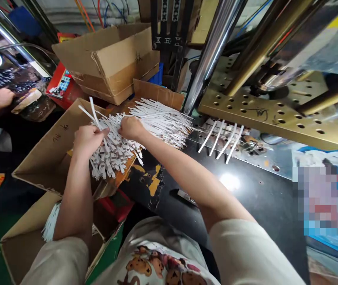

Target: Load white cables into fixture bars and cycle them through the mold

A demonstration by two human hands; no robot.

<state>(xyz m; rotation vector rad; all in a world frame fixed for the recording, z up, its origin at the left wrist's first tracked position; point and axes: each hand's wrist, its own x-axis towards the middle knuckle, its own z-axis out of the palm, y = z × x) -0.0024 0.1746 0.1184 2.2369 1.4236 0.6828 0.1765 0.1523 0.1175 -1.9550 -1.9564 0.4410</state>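
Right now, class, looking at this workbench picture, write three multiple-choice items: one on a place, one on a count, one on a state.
1. Where does the heap of thin white plastic strips lie?
A. on an open brown cardboard box
B. on the floor
C. inside the press

2. How many loose white strips lie on the perforated metal plate?
A. one
B. four
C. ten

3. What are the left hand and right hand doing?
A. resting on the lap
B. gripping strips in the heap
C. holding a tool

Answers: 1 A, the heap sits across the box top; 2 B, four lie side by side; 3 B, both hands close on strips.
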